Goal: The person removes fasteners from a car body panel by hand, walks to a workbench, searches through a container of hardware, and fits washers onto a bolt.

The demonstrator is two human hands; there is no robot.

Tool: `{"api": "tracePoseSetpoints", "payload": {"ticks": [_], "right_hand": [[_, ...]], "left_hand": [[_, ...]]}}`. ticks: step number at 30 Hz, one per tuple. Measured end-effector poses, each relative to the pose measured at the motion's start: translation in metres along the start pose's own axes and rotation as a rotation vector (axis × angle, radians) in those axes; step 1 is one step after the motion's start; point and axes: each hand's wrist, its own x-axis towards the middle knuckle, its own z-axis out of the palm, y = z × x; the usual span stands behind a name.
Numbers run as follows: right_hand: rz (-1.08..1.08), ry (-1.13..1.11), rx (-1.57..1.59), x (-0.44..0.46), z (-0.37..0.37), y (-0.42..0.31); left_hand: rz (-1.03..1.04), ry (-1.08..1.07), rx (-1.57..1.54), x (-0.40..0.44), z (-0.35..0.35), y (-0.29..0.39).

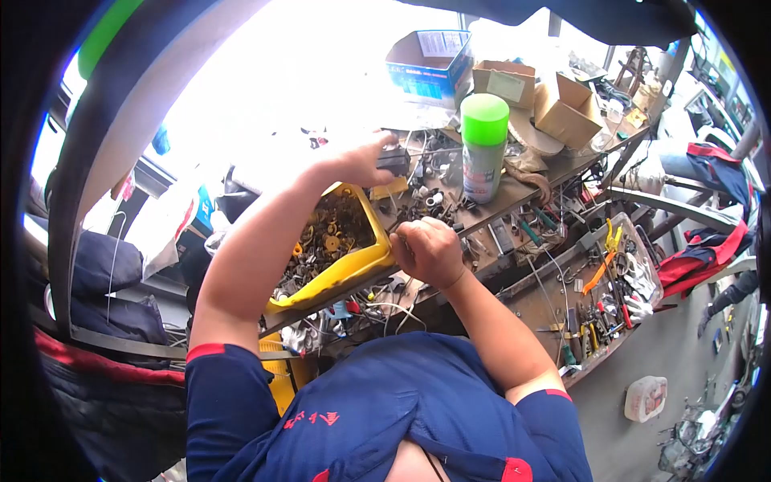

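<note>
My left hand (357, 163) reaches over the far side of a yellow bin (361, 261), thumb and forefinger apart. Just beyond its fingertips lies a small black block-shaped object (394, 161); whether they touch it is unclear. The bin holds many small metal and brass-coloured parts (329, 233). At the bin's right corner is my right hand (430, 251), its fingers curled closed; what they hold, if anything, is hidden. A spray can (483, 165) with a green cap stands upright on the bench, beyond my right hand.
Small hardware litters the workbench (554, 173). At the back are a blue box (430, 72) and open cardboard boxes (568, 108). Lower right, a tool tray (546, 301) holds pliers and screwdrivers. A translucent plastic container (646, 399) sits on the floor. Strong glare washes out the back left.
</note>
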Motion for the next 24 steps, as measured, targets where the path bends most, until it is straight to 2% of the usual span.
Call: {"api": "tracePoseSetpoints", "payload": {"ticks": [3,5,7,8,9,11,14,17,18,19,20,21,22,23,24], "right_hand": [[0.006,-0.011,-0.007,-0.005,0.001,0.003],[0.003,-0.004,-0.035,-0.008,0.002,0.005],[0.001,0.003,-0.057,-0.006,0.001,0.004],[-0.002,0.004,-0.065,-0.008,0.003,0.004],[-0.007,0.002,-0.073,-0.009,0.004,0.005],[-0.014,0.001,-0.082,-0.009,0.005,0.006],[-0.011,-0.001,-0.072,-0.007,0.004,0.005],[-0.012,-0.003,-0.061,-0.007,0.003,0.005],[-0.015,-0.004,-0.062,-0.006,0.003,0.006],[-0.014,-0.008,-0.061,-0.008,0.004,0.006],[-0.008,-0.018,-0.072,-0.011,0.005,0.008],[-0.01,-0.012,-0.068,-0.01,0.005,0.008],[-0.01,-0.008,-0.063,-0.009,0.004,0.007],[-0.013,-0.003,-0.057,-0.008,0.004,0.006],[-0.008,-0.004,-0.06,-0.008,0.004,0.006]], "left_hand": [[-0.029,-0.226,0.341,0.04,0.004,-0.002],[0.077,-0.092,-0.037,0.067,0.016,-0.045],[0.141,0.054,-0.058,0.083,-0.012,-0.055],[0.178,0.081,-0.059,0.11,-0.019,-0.089],[0.223,0.132,-0.105,0.107,-0.036,-0.086],[0.157,0.22,0.134,0.118,-0.046,-0.103],[0.047,0.637,0.538,0.089,-0.044,-0.064],[0.145,0.683,0.351,0.08,-0.042,-0.038],[0.228,0.624,0.276,0.078,-0.037,-0.037],[0.248,0.394,0.125,0.08,-0.026,-0.043],[0.126,0.127,0.017,0.048,-0.038,0.003],[0.281,0.028,0.053,0.067,-0.007,-0.035],[0.058,-0.195,0.006,0.055,-0.009,-0.014],[0.138,-0.133,0.235,0.057,0.009,-0.025],[0.077,-0.186,0.325,0.054,0.011,-0.018]]}}
